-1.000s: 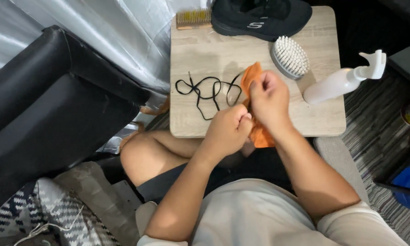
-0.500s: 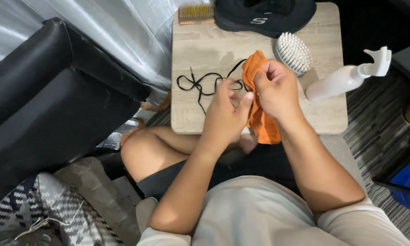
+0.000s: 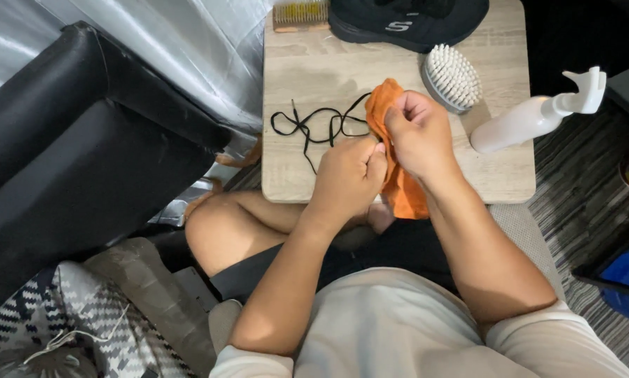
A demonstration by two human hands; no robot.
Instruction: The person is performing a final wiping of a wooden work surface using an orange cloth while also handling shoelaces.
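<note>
Head view, near to far. Left hand [image 3: 346,178]: fingers curled into a loose fist, thumb side against the orange cloth [image 3: 398,182]; whether it also pinches the black shoelace [image 3: 314,126] cannot be told. Right hand [image 3: 419,133]: fingers bunched, gripping the cloth's upper fold, the rest hanging down over the near edge of the small wooden table [image 3: 293,63]. Shoelace: loose loops on the tabletop, one end running under the hands. White bristle brush [image 3: 451,77]: bristles up, just beside the right hand. White spray bottle [image 3: 531,115]: lying on its side at the right edge, nozzle overhanging. Black shoe [image 3: 412,21] and wooden-backed brush [image 3: 300,15]: far edge, both cut off by the frame. Risk, as judged: a pull on the lace could drag the loops off the table; an elbow swing could roll the bottle over the edge.
</note>
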